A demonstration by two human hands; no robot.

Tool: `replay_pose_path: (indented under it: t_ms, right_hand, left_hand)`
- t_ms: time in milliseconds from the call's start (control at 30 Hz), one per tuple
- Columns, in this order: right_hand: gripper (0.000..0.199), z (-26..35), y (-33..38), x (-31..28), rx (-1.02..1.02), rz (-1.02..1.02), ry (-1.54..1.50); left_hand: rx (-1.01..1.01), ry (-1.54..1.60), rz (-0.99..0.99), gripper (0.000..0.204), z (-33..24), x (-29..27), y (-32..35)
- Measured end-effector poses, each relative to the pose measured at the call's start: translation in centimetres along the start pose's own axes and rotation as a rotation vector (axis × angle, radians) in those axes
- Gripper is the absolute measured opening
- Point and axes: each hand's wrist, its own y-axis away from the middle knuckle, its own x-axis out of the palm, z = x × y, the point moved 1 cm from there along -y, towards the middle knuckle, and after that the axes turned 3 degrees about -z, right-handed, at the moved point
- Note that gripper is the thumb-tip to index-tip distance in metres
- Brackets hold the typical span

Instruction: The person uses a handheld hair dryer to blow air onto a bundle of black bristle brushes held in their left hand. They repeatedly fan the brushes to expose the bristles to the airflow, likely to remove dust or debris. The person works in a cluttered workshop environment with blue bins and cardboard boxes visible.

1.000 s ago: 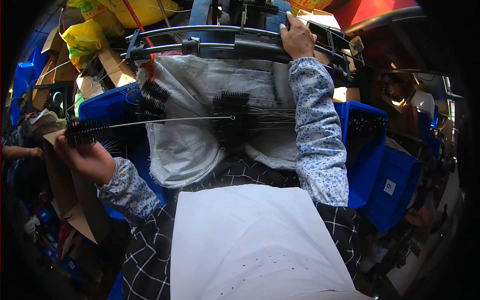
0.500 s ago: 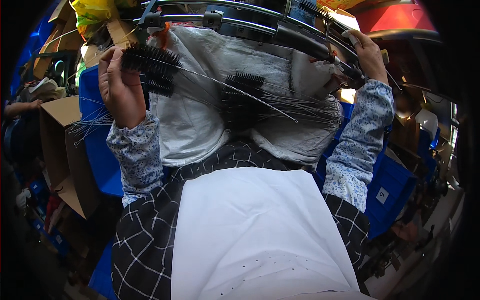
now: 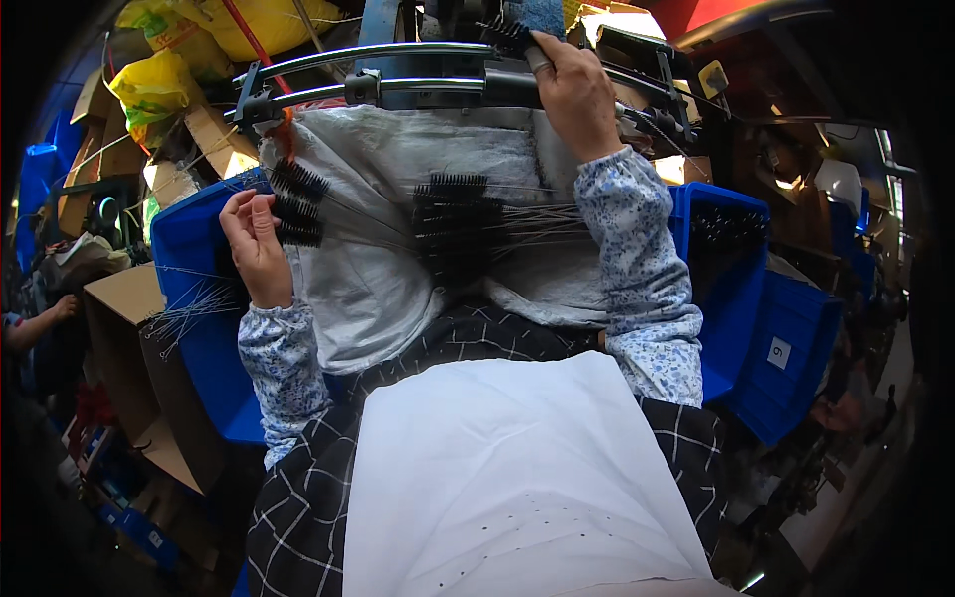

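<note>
My left hand [image 3: 257,247] is at the left edge of a white woven sack [image 3: 373,298], thumb apart and fingers loosely curled. Beside its fingertips lie black twisted-wire brushes [image 3: 298,221], their thin stems pointing right across the sack. My right hand [image 3: 577,95] reaches over the metal rails [image 3: 428,88] of a machine. Its fingers are closed at the end of a black bristle brush [image 3: 505,36]; the grip itself is partly hidden. A grey cover wraps one finger. More black brushes [image 3: 458,214] are bunched in the middle of the sack.
A blue bin [image 3: 204,383] with wire stems sticking out stands on the left, next to an open cardboard box [image 3: 149,398]. Another blue bin [image 3: 726,289] on the right holds dark bristles. Yellow bags [image 3: 154,95] are piled at the far left. Another person's arm [image 3: 40,323] shows there.
My left hand has moved down and no longer holds up the long-stemmed brush. My right hand has swung left along the rails to the bristles. The whole view has shifted somewhat.
</note>
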Motion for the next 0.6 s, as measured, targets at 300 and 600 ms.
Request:
replay_pose_path:
  t_ms: [300,600]
  right_hand:
    - [0.026,-5.0,-3.3,3.2,0.021,0.032,0.506]
    - [0.025,-4.1,-3.9,2.6,0.003,-0.003,0.291]
  left_hand:
    - [-0.318,-0.07,0.142,0.017,8.3,-4.1,0.6]
    - [-0.178,0.058,0.038,0.017,3.8,-4.2,0.3]
